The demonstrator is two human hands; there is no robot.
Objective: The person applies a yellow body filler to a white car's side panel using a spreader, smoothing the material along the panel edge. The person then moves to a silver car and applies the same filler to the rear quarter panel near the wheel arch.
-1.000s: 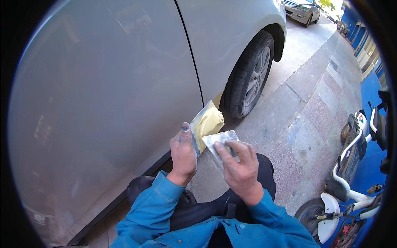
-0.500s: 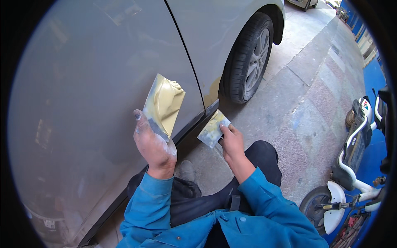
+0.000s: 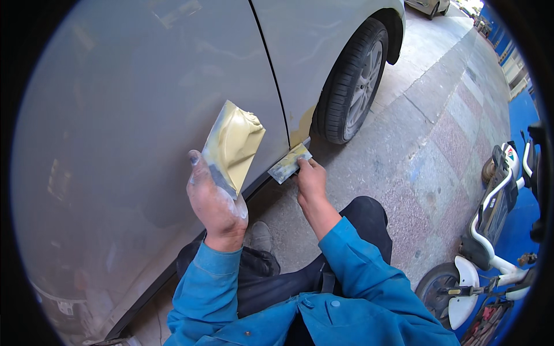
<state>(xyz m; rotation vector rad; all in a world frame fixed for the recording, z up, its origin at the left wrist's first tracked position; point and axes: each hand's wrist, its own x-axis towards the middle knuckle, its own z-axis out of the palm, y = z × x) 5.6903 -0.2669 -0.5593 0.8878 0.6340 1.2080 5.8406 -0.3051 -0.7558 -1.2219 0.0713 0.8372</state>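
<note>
My left hand [image 3: 212, 202], dusty with white smears, is closed around the lower end of a flat mixing board [image 3: 214, 137]. A thick mound of pale yellow body filler [image 3: 242, 144] covers most of that board. Between thumb and fingers, my right hand [image 3: 312, 183] grips a thin putty spreader [image 3: 286, 166] with yellowish and grey smears. The spreader is at the dark sill below the car's grey door [image 3: 156, 115], by the lower end of the door gap; whether it touches is unclear. A dull yellow filler patch [image 3: 302, 128] marks the lower fender just above.
Ahead is the car's wheel [image 3: 359, 81], right of the fender. A white and black scooter [image 3: 482, 230] stands at the right beside a blue wall [image 3: 522, 109]. Paved ground [image 3: 427, 167] stretches between car and scooter. My bent knee [image 3: 369, 219] is near my right forearm.
My right hand has moved up and left with the spreader, bringing it to the sill and tilting it flatter. The left hand and its filler board have hardly moved.
</note>
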